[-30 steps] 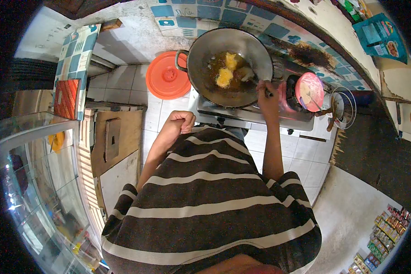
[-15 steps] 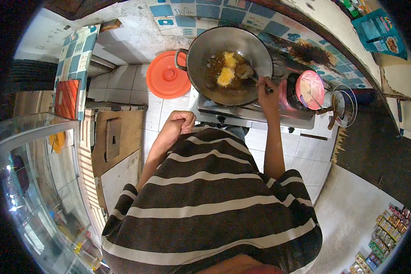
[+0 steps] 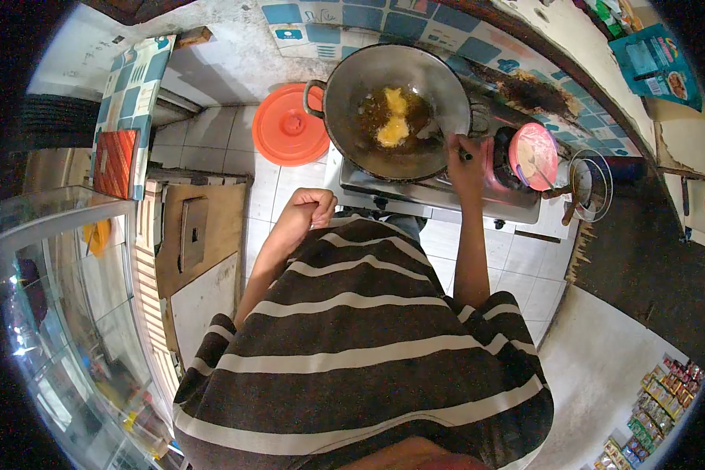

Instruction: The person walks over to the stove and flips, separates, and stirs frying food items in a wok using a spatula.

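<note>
A large two-handled wok [image 3: 352, 145] stands on the stove with oil in its bottom. Golden battered pieces [image 3: 393, 131] fry in the oil, close together. At the wok's right rim, my right hand [image 3: 465, 157] is closed around the handle of a spatula, whose head reaches down into the oil and is hard to make out now. My left hand [image 3: 313, 207] is curled into a fist in front of my body, below and left of the wok, with nothing visible in it.
An orange lid [image 3: 278, 141] lies left of the wok. On the stove's right side sits a pink bowl [image 3: 534, 153] of pale batter with a utensil in it. A clear round container [image 3: 595, 192] is beyond it. A glass case [image 3: 63, 266] stands at left.
The spatula head has drawn back from the fried pieces toward the wok's right side. My right hand has shifted slightly right. My left hand stays in place.
</note>
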A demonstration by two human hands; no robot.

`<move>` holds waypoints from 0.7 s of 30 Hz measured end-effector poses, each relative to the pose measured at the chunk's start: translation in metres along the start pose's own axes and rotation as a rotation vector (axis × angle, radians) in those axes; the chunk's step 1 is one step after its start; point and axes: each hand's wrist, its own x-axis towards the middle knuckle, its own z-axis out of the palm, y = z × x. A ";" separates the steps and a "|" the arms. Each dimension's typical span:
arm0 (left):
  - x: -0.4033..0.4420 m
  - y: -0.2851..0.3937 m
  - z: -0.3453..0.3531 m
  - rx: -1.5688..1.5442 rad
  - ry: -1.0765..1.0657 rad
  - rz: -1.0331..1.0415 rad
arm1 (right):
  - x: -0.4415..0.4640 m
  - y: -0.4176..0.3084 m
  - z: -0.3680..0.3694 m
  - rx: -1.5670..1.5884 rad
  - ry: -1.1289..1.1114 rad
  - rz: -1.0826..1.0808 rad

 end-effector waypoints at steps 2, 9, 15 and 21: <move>0.000 0.001 0.001 0.009 0.000 -0.002 | 0.005 0.021 0.009 0.119 -0.034 0.090; -0.001 0.000 -0.001 0.017 0.003 0.006 | 0.012 0.038 0.015 0.449 -0.157 0.162; -0.001 0.002 0.000 0.014 0.015 0.015 | 0.019 0.026 0.012 0.236 -0.122 0.061; 0.000 0.003 0.001 0.001 0.026 0.017 | 0.032 0.046 0.004 0.115 -0.142 -0.140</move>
